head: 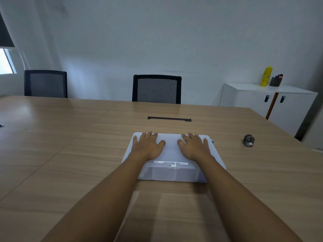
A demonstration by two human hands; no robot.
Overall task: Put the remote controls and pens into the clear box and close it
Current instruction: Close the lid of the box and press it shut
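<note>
The clear plastic box sits on the wooden table straight ahead of me, with its white lid lying flat on top. A barcode sticker runs along the lid's near edge. My left hand rests palm down on the left half of the lid, fingers spread. My right hand lies palm down on the right half, fingers spread too. Neither hand grips anything. The frosted wall of the box hides whatever is inside; no remote controls or pens show on the table.
A small dark metal ring-shaped object stands on the table to the right. A black cable slot lies beyond the box. Two black mesh chairs stand at the far edge. A white cabinet carries a yellow bottle and pen cup.
</note>
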